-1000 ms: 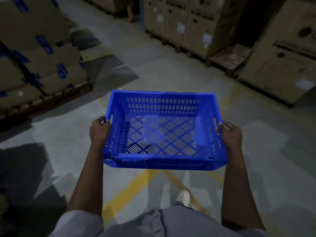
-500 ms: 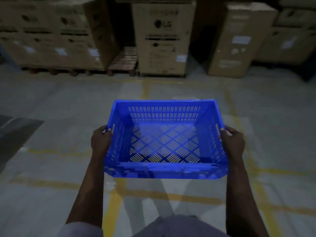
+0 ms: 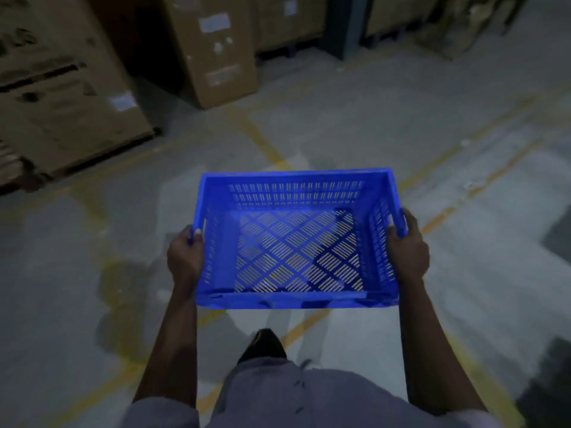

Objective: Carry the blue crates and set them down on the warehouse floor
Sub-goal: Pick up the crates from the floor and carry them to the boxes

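An empty blue crate (image 3: 296, 196) with slotted walls and a lattice bottom hangs level in front of my waist, well above the grey warehouse floor (image 3: 355, 125). My left hand (image 3: 184, 257) grips its left side handle, thumb over the rim. My right hand (image 3: 407, 245) grips the right side handle the same way. The floor shows through the crate's bottom. No other blue crate is in view.
Tall cardboard boxes (image 3: 213, 47) stand at the back. A large box on a pallet (image 3: 61, 97) fills the left. A dark steel post (image 3: 338, 23) rises at the back right. Yellow floor lines (image 3: 265, 146) cross under the crate. One of my feet (image 3: 262, 344) shows below it.
The view has swung to the right across the row of cardboard boxes while the crate stayed held in both hands in front of me. The grip has not changed.
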Available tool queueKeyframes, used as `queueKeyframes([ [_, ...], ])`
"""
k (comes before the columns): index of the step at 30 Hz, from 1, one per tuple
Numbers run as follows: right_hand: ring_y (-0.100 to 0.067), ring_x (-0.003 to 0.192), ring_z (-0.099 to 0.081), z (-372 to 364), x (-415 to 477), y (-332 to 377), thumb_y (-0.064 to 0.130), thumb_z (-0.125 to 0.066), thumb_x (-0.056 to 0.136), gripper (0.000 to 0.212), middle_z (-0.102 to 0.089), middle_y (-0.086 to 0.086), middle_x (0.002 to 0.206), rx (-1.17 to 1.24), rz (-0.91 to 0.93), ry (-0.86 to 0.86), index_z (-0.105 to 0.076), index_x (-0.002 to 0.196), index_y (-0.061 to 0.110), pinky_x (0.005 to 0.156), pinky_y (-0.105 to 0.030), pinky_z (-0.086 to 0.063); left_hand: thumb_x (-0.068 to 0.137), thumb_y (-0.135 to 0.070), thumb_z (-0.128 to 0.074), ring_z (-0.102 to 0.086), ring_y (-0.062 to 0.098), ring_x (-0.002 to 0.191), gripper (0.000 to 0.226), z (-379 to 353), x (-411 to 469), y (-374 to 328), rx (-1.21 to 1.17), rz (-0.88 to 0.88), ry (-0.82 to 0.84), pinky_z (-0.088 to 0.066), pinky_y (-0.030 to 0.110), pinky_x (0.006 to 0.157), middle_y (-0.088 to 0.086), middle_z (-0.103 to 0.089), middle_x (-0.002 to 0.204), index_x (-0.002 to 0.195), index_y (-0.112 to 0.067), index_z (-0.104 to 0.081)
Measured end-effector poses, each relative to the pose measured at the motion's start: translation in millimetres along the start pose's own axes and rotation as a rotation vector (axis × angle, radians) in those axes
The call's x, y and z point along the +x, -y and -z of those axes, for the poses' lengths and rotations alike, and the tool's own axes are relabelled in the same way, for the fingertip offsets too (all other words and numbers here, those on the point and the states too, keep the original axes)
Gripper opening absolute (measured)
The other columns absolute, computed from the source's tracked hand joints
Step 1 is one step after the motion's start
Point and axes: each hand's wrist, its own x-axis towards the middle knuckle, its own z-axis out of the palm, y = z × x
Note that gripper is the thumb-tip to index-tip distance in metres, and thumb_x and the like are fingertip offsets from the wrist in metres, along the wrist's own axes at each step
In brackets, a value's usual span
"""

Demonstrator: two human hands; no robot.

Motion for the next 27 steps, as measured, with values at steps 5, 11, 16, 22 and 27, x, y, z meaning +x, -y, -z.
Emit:
queueKeyframes([
  [5, -0.043, 0.120, -0.070, 16.1, 75.0, -45.7, 0.051, -0.056, 0.106, 0.050, -0.076, -0.014, 0.129, 0.068, -0.213, -0.166, -0.049, 0.156, 0.056, 0.098, -0.052, -0.055, 0.101, -0.065, -0.057, -0.084, 0.031, 0.097, 0.045, -150.9, 77.7, -38.9, -0.067, -0.018, 0.159, -0.068, 0.056, 0.091, 0.006, -0.086, 0.105, 0.142, -0.047, -0.060],
  [11, -0.040, 0.125, -0.069, 30.3, 162.3, -51.6, 0.045, -0.054, 0.111, 0.046, -0.073, -0.007, 0.141, 0.095, -0.347, -0.297, -0.055, 0.157, 0.052, 0.103, -0.049, -0.053, 0.101, -0.065, -0.058, -0.084, 0.027, 0.098, 0.045, -300.7, 159.0, -138.8, -0.120, -0.104, 0.332, -0.069, 0.055, 0.090, -0.002, -0.086, 0.105, 0.142, -0.048, -0.060],
  [16, -0.032, 0.123, -0.071, 53.5, 210.4, -48.9, 0.050, -0.054, 0.111, 0.044, -0.075, -0.003, 0.138, 0.130, -0.458, -0.504, -0.057, 0.155, 0.053, 0.101, -0.044, -0.054, 0.100, -0.070, -0.062, -0.085, 0.025, 0.098, 0.046, -413.0, 211.3, -217.8, -0.158, -0.137, 0.497, -0.069, 0.058, 0.093, -0.006, -0.087, 0.104, 0.140, -0.048, -0.065],
  [22, -0.025, 0.115, -0.074, 72.6, 273.5, -74.6, 0.056, -0.054, 0.109, 0.043, -0.077, 0.001, 0.135, 0.147, -0.567, -0.714, -0.060, 0.151, 0.054, 0.098, -0.046, -0.061, 0.095, -0.072, -0.070, -0.085, 0.025, 0.106, 0.064, -548.3, 232.4, -292.1, -0.171, -0.152, 0.618, -0.067, 0.059, 0.098, -0.002, -0.087, 0.117, 0.147, -0.035, -0.066],
  [27, -0.023, 0.104, -0.077, 87.2, 367.0, -112.1, 0.059, -0.052, 0.109, 0.044, -0.079, 0.000, 0.128, 0.187, -0.656, -0.772, -0.057, 0.152, 0.056, 0.093, -0.048, -0.064, 0.095, -0.072, -0.072, -0.085, 0.026, 0.103, 0.061, -674.4, 235.4, -356.0, -0.177, -0.185, 0.686, -0.068, 0.060, 0.095, -0.003, -0.087, 0.114, 0.142, -0.033, -0.072],
])
